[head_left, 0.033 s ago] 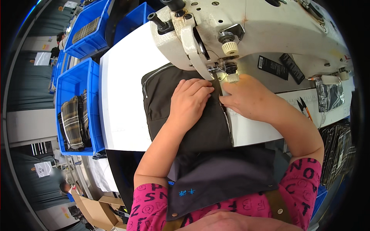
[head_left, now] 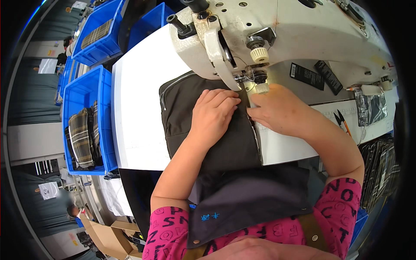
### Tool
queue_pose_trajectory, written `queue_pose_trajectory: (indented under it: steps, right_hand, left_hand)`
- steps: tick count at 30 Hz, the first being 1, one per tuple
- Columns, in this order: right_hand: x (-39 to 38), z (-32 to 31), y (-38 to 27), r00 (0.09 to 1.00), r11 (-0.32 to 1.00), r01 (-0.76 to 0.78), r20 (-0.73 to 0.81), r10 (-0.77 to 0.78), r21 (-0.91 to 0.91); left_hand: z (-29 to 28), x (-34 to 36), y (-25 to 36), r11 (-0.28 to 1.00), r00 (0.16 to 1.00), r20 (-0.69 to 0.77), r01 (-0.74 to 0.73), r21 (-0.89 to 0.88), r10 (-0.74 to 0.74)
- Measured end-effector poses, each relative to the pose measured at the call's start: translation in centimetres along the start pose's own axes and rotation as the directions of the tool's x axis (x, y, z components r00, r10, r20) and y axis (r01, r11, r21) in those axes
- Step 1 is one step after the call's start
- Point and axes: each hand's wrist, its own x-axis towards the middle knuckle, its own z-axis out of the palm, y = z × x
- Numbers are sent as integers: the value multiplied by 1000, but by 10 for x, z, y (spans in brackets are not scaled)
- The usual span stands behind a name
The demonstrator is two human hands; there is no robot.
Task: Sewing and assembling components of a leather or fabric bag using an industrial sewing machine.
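While left hand [head_left: 213,113] lies flat on dark fabric [head_left: 229,149] | right hand [head_left: 277,108]: curled at edge, grip unclear

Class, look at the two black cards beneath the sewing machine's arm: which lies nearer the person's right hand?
The left card in the picture is nearer the right hand; the right card lies farther off, beyond it.

A white table [head_left: 143,108] carries a pale sewing machine [head_left: 318,32] along its far edge. Dark brown cloth [head_left: 234,147] lies across the middle to the near edge; thread snips [head_left: 345,124] and a clear plastic pouch [head_left: 371,109] lie toward the right end.
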Motion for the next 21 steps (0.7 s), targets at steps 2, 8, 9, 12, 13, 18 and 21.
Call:
queue_pose_trajectory:
  steps: [2,8,9,12,13,18,21]
  right_hand:
    - [2,5,1,1000,1000,2,-1,-2,8]
    - [9,22,1,981,977,-191,-53,186,-98]
    - [9,23,1,988,977,-151,-51,145,-147]
    - [5,31,5,994,980,-77,-87,62,-186]
    - [4,33,6,991,983,-44,-131,21,-176]
    - [8,27,3,993,980,-42,-112,20,-197]
    - [7,28,-3,992,971,-63,-116,37,-229]
  left_hand:
    - [1,-1,-1,1000,999,-43,-5,4,5]
    - [3,-5,-2,999,999,-38,24,-35,-25]
    - [3,-5,-3,999,999,-41,28,-34,-29]
    - [2,-2,1,999,997,-76,-2,-45,-2]
    - [1,0,5,1000,997,-74,20,-10,-21]
    - [6,-5,6,996,996,-52,69,58,-66]
    - [5,-7,5,995,998,-6,70,65,-70]
